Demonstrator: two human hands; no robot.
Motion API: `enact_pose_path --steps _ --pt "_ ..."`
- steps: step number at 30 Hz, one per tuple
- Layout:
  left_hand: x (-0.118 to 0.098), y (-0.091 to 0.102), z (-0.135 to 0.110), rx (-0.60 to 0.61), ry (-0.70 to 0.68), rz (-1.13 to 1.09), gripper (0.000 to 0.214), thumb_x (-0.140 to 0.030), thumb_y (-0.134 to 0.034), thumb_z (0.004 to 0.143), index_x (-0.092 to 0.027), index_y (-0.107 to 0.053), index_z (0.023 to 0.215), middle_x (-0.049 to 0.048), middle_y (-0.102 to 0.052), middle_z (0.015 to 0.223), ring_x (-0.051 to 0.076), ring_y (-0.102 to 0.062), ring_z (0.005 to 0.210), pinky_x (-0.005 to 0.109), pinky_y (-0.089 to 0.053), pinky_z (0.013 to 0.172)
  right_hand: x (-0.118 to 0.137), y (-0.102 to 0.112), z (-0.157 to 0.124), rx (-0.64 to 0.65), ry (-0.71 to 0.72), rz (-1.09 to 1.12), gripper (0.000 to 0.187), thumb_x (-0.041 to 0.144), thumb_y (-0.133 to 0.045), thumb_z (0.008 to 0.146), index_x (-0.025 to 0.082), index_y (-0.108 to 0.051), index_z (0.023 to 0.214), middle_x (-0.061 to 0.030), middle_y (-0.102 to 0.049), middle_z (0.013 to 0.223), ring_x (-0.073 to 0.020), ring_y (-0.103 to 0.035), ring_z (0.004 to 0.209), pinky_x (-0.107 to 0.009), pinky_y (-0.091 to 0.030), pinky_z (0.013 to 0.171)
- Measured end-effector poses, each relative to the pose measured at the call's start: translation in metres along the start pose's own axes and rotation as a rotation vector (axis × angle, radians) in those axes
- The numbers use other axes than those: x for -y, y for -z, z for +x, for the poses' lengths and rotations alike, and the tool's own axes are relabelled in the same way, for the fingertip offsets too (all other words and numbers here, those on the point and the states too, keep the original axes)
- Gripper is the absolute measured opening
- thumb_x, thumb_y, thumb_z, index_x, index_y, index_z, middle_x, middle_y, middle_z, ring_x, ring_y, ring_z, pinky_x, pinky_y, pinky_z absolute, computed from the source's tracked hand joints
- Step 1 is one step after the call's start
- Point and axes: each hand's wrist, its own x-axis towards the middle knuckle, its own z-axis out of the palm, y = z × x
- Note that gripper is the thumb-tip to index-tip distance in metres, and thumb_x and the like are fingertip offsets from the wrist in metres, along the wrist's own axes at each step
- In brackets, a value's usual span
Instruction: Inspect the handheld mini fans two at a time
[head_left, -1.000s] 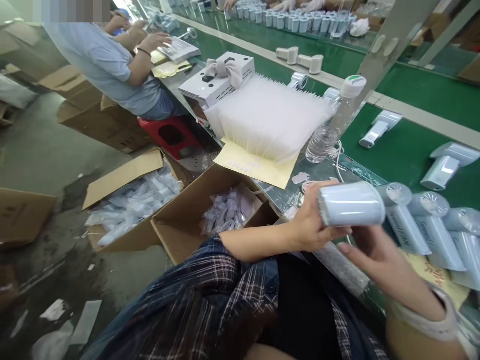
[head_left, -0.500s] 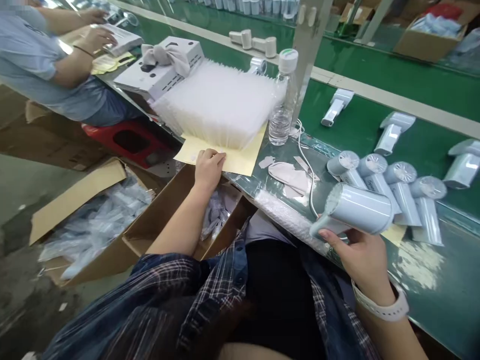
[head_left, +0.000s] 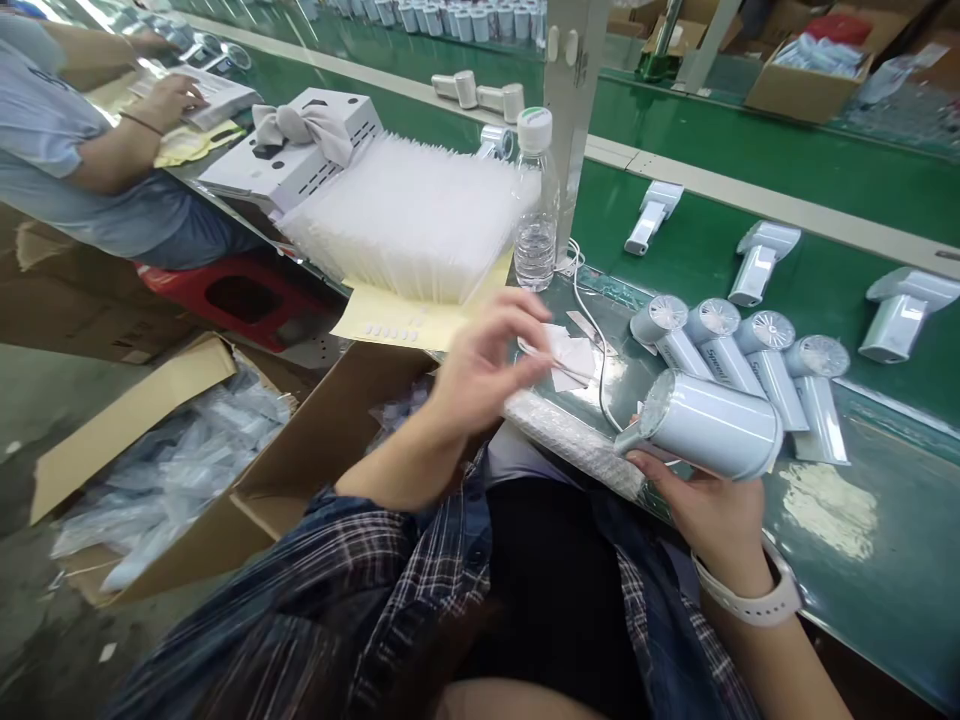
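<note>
We note the right hand [head_left: 709, 510] cupped under a pale blue, smooth plastic handheld fan with a cylindrical head [head_left: 709, 425], fingers wrapped on its near side, at the near edge of the green conveyor belt [head_left: 705, 260]. The cylinder's long axis runs left to right, its ribbed grille end facing left; the handle is hidden behind the hand. The left hand [head_left: 484, 365] hovers left of it, fingers curled and pinched; whether it grips anything we cannot tell. Just beyond lies a row of four matching pale blue fans [head_left: 739, 355], grilles up, handles slanting near-right. A clear plastic water bottle with a white cap [head_left: 535, 205] stands upright beside a frosted white stack of thin plastic bags [head_left: 409, 215] on a yellow backing sheet [head_left: 397, 320].
</note>
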Motion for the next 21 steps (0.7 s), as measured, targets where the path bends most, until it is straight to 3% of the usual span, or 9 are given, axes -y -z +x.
enact_pose_path --steps 2,4,8,10,13,15,16,18,21 --pt "-0.033 -0.033 0.003 0.167 -0.138 -0.208 0.039 -0.061 -0.071 0.099 -0.024 -0.07 0.085 0.0096 -0.066 0.136 0.024 -0.065 0.125 0.043 -0.06 0.104 -0.007 0.001 -0.003 -0.022 0.009 -0.02 0.047 0.067 -0.087 0.081 0.02 -0.086 0.089 -0.0114 -0.086 0.087 -0.0348 -0.082 0.083 -0.043 -0.068 0.072" --pt "-0.049 -0.059 0.005 0.246 -0.218 -0.281 0.033 -0.052 -0.076 0.098 -0.023 -0.073 0.083 0.0107 -0.062 0.145 0.026 -0.061 0.135 0.044 -0.059 0.109 -0.014 0.002 -0.006 -0.054 0.023 -0.049 0.045 0.063 -0.087 0.082 0.02 -0.084 0.093 -0.0112 -0.085 0.087 -0.0333 -0.081 0.079 -0.042 -0.066 0.067" --pt "-0.041 -0.087 0.009 0.197 -0.278 -0.328 0.022 -0.036 -0.086 0.092 -0.021 -0.071 0.087 0.0118 -0.061 0.145 0.027 -0.06 0.137 0.044 -0.057 0.111 -0.019 0.003 -0.01 -0.124 0.031 -0.102 0.045 0.063 -0.083 0.085 0.019 -0.081 0.095 -0.0109 -0.083 0.085 -0.0311 -0.078 0.075 -0.04 -0.064 0.066" --pt "-0.029 -0.096 0.011 0.216 -0.218 -0.468 0.024 -0.03 -0.089 0.088 -0.021 -0.067 0.094 0.0115 -0.059 0.148 0.027 -0.061 0.138 0.043 -0.055 0.113 -0.015 0.0 -0.01 -0.148 0.071 -0.125 0.044 0.062 -0.08 0.091 0.019 -0.08 0.096 -0.0098 -0.082 0.084 -0.0289 -0.078 0.074 -0.038 -0.064 0.067" --pt "-0.01 -0.107 0.013 0.402 0.061 -0.771 0.046 -0.04 -0.084 0.091 -0.025 -0.06 0.127 0.0127 -0.061 0.148 0.025 -0.068 0.128 0.04 -0.058 0.106 -0.007 0.003 -0.001 -0.063 0.18 -0.132 0.042 0.061 -0.072 0.099 0.019 -0.079 0.101 -0.0076 -0.082 0.084 -0.0264 -0.077 0.073 -0.035 -0.063 0.065" --pt "0.004 -0.113 0.016 0.45 0.319 -0.913 0.064 -0.055 -0.078 0.093 -0.025 -0.051 0.142 0.0109 -0.071 0.127 0.022 -0.074 0.104 0.034 -0.061 0.087 -0.007 0.017 0.011 0.083 0.26 -0.152 0.045 0.064 -0.067 0.102 0.021 -0.08 0.105 -0.0068 -0.082 0.087 -0.026 -0.078 0.076 -0.036 -0.063 0.068" --pt "0.01 -0.115 0.019 0.412 0.453 -0.95 0.068 -0.06 -0.077 0.09 -0.023 -0.052 0.141 0.0085 -0.074 0.114 0.021 -0.074 0.091 0.032 -0.061 0.077 -0.009 0.028 0.018 0.118 0.277 -0.178 0.046 0.065 -0.064 0.104 0.023 -0.081 0.106 -0.0067 -0.083 0.089 -0.0258 -0.078 0.078 -0.037 -0.064 0.072" --pt "0.023 -0.117 0.03 0.213 0.695 -0.98 0.065 -0.063 -0.079 0.084 -0.02 -0.056 0.127 0.0043 -0.073 0.096 0.02 -0.072 0.075 0.033 -0.06 0.068 -0.02 0.051 0.034 0.027 0.232 -0.296 0.05 0.068 -0.058 0.106 0.023 -0.081 0.104 -0.0096 -0.083 0.099 -0.028 -0.079 0.089 -0.044 -0.065 0.084" --pt "0.035 -0.115 0.056 -0.022 0.897 -0.899 0.047 -0.055 -0.072 0.088 -0.018 -0.056 0.114 0.0064 -0.073 0.096 0.023 -0.074 0.075 0.038 -0.064 0.069 -0.042 0.071 0.059 -0.163 0.057 -0.586 0.068 0.079 -0.056 0.1 0.015 -0.08 0.106 -0.0249 -0.073 0.128 -0.0436 -0.07 0.122 -0.064 -0.058 0.102"
